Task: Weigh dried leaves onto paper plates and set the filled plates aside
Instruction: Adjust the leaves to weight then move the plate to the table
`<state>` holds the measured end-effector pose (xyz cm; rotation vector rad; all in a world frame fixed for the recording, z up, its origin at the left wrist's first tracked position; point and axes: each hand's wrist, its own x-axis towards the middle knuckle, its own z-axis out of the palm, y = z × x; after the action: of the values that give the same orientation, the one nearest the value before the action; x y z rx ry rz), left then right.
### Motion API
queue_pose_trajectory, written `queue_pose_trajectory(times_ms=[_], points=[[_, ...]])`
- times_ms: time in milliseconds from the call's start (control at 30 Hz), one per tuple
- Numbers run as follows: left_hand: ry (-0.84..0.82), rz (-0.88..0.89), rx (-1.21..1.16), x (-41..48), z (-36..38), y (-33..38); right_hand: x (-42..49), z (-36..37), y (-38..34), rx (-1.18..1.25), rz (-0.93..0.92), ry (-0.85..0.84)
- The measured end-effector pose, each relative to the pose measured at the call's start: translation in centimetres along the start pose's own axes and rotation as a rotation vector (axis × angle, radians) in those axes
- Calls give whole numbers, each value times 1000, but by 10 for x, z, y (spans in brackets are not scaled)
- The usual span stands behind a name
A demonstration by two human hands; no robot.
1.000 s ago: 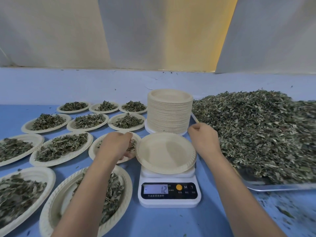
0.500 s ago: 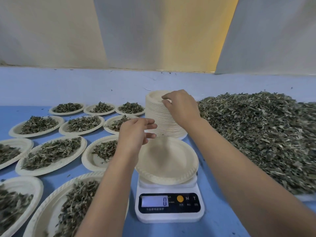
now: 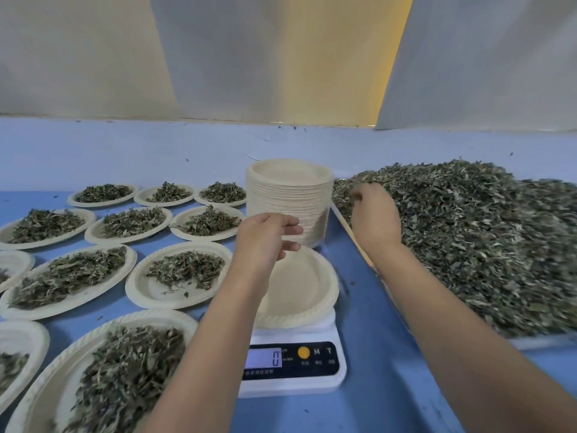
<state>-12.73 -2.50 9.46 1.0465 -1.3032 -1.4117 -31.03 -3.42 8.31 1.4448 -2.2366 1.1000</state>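
- Step in hand, as I judge it: the first handful for the empty plate (image 3: pixel 299 289). It sits on the scale (image 3: pixel 312 379) at centre, and the display (image 3: pixel 263 357) reads 0.
- The right hand (image 3: pixel 374 218) is at 2 o'clock from the plate. Its fingers curl down into the near-left edge of the leaves (image 3: pixel 468 239), closing round a clump — how much is hidden.
- The left hand (image 3: pixel 265 242) hovers over the plate's 10 o'clock rim with fingers loosely bent, holding nothing. I cannot tell whether it touches the rim.
- To do it well:
  - Take a modest clump and carry it low across the gap.
  - Let it fall in the plate's middle so the plate does not tip.
  - Top up by pinches while watching the display.
  - Keep the left hand off the plate while reading; a touch would likely skew the number.
- Dry flakes scatter easily — any landing on the scale beside the plate would be weighed too.
- Surface: a blue table (image 3: pixel 374 354) flecked with crumbs.
  - At 3 o'clock the leaves are heaped on a tray (image 3: pixel 543 341).
  - At 12 o'clock a stack (image 3: pixel 288 198) of plates stands just behind the scale.
  - From 8 to 11 o'clock lie rows of filled plates (image 3: pixel 150 292).
- Room: pale sheets (image 3: pixel 281 57) hang above a pale ledge (image 3: pixel 156 151), with a yellow glow between two of them.
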Motion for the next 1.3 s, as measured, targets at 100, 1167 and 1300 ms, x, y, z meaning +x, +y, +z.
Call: queue_pose_trajectory(times_ms=[100,1167,1300], points=[[-26,-5,-3,-1,18,1,-2,-4,31,-240,193,-309],[120,21,-71,-5,-14,-1,-14,-27,-28,768,181,-22],[191,28,-133,-1,-33,-3,-30,-15,-68,911,151,-214]])
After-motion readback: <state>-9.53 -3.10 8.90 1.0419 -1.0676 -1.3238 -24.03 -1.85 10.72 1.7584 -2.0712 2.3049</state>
